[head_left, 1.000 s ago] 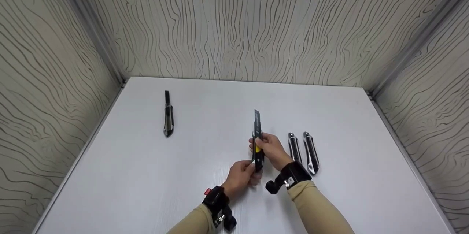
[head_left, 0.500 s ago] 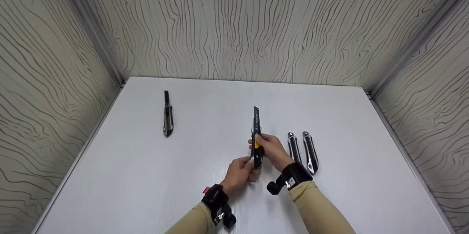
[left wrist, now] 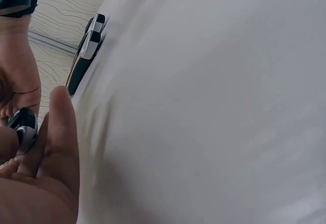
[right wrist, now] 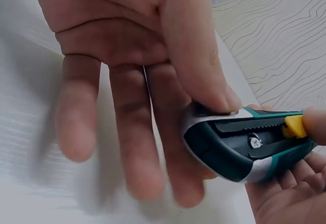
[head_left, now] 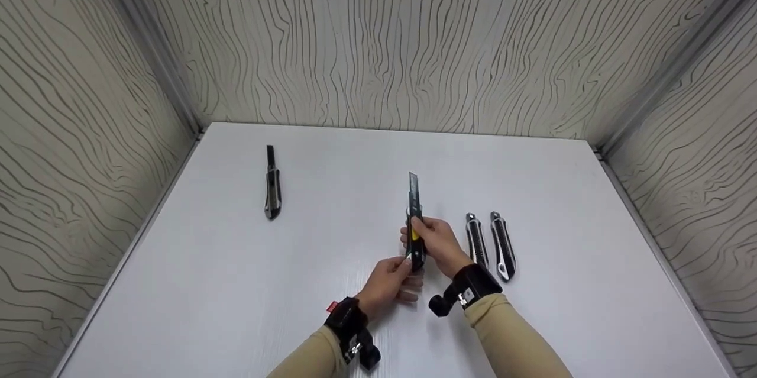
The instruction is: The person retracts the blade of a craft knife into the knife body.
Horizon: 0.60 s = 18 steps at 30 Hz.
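Observation:
A dark utility knife [head_left: 417, 254] with a yellow slider is held upright between both hands over the white table, its blade extended and pointing away. My right hand [head_left: 439, 242] grips the handle, thumb on the yellow slider [right wrist: 294, 126]. With thumb and index finger, my left hand [head_left: 383, 284] pinches the knife's rear end; in the right wrist view its other fingers [right wrist: 135, 152] hang spread. The left wrist view shows only that rear end [left wrist: 25, 127] of the knife; the rest is hidden.
Two similar utility knives [head_left: 503, 248] [head_left: 476, 241] lie side by side to the right of my right hand, no blade showing. Another utility knife [head_left: 272, 193] with a dark extended blade lies at the far left. Patterned walls [head_left: 378, 41] enclose the white table [head_left: 207, 283].
The held knife has shifted slightly away from me, with the slider still under my right thumb. My left hand's lower fingers have loosened and spread while its pinch stays. The lying knives have not moved.

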Each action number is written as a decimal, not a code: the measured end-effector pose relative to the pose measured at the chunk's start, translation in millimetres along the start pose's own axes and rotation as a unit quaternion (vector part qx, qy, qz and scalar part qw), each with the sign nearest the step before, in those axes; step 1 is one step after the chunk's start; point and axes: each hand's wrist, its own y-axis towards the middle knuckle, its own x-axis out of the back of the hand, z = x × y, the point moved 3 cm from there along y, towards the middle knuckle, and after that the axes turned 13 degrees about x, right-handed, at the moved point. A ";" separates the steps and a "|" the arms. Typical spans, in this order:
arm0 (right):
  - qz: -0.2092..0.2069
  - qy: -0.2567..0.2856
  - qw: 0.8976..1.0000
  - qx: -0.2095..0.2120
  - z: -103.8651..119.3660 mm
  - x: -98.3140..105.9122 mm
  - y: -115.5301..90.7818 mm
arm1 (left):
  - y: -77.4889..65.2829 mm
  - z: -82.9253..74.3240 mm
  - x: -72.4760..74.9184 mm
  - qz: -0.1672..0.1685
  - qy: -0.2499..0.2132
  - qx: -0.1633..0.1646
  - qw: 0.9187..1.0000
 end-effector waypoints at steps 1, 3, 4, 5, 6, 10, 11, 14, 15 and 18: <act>0.001 -0.001 1.000 0.003 -0.2 -0.4 0.3 | 0.4 0.2 -0.4 0.002 -0.003 0.002 1.000; 0.002 0.002 1.000 0.007 0.1 -1.1 0.6 | 1.1 0.7 -0.8 0.001 -0.006 0.001 1.000; 0.002 0.002 1.000 0.010 0.2 -1.4 0.8 | 1.5 0.6 -0.9 0.000 -0.007 -0.001 1.000; 0.002 0.003 1.000 0.011 0.1 -1.6 0.8 | 1.8 0.6 -1.0 -0.002 -0.007 -0.002 1.000; 0.003 0.004 1.000 0.013 0.1 -1.7 1.0 | 2.1 0.5 -0.9 -0.003 -0.008 -0.001 1.000; 0.003 0.005 1.000 0.011 0.3 -1.8 0.9 | 2.5 0.2 -1.2 -0.003 -0.013 -0.004 1.000; 0.003 0.006 1.000 0.010 0.2 -1.7 0.8 | 2.8 0.2 -1.4 0.000 -0.016 -0.005 1.000; 0.002 0.011 1.000 0.011 0.2 -1.7 0.8 | 4.0 0.7 -1.9 0.007 -0.024 -0.011 1.000; 0.002 0.013 1.000 0.010 0.2 -1.7 0.8 | 4.3 1.0 -1.9 0.007 -0.023 -0.014 1.000; 0.004 0.016 1.000 0.011 0.1 -1.9 0.2 | 4.5 1.6 -1.3 0.001 -0.012 -0.022 1.000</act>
